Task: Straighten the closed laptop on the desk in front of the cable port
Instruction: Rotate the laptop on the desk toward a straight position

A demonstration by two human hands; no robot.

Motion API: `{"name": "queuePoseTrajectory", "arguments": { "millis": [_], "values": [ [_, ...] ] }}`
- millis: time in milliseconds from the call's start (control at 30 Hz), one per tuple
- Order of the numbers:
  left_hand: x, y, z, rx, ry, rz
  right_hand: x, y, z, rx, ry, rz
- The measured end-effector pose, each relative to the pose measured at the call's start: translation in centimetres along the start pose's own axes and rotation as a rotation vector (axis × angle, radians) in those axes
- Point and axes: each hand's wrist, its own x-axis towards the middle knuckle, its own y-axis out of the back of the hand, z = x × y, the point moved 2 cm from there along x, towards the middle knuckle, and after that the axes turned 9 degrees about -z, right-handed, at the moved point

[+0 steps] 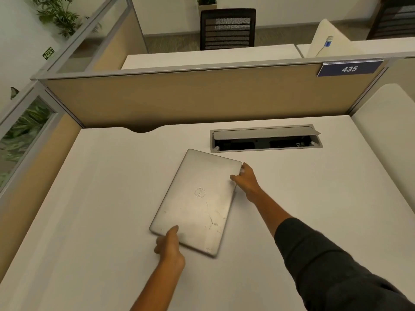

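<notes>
Silver metal, flat and thin, with round corners: closed laptop [196,199] lying crooked on the white desk [101,187], turned so one short end points up toward the cable port [266,138] and the other end points down toward the person

Sitting just in front of the port and a bit to its left, not lined up with it yet

Left hand [169,243] on the near corner, thumb on top of the lid, fingers curled under the edge, pinching it lightly

Right hand [244,179] on the far corner by the port, thumb flat on the lid, fingers wrapped round the side, closed on that edge

One hand at each far-apart corner, most likely to spin the laptop like a wheel: easy to turn that way, hard to turn from the middle

Lid smooth and a little shiny, round logo in the middle, some scratches and scuffs near the lower right part

Desk top smooth and plain, good for sliding

Port a long grey box sunk into the desk, flap tipped open, dark inside

Tan cloth wall [190,97] behind the desk, with a blue number sign [349,68] up on the right

Straightening looks only just begun, still a big turn to go
</notes>
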Motion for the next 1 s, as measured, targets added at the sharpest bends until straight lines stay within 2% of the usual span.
{"name": "queuePoseTrajectory", "arguments": {
  "millis": [133,267,433,700,1000],
  "values": [
    [2.3,1.2,3.5,0.172,-0.108,0.083,-2.8,-1.7,2.4,0.087,0.047,0.024],
    [4.9,1.2,6.3,0.183,-0.204,-0.044,-5.0,-3.2,4.8,0.11,0.001,0.07],
    [5.4,-0.8,9.2,0.232,-0.233,-0.176,-7.2,-4.7,6.9,0.185,-0.043,0.1],
    [6.4,-3.0,11.0,0.32,-0.289,-0.28,-8.4,-5.4,8.7,0.273,-0.104,0.173],
    [7.5,-3.0,11.2,0.331,-0.245,-0.222,-7.2,-5.6,7.9,0.359,-0.148,0.254]
  ]
}}
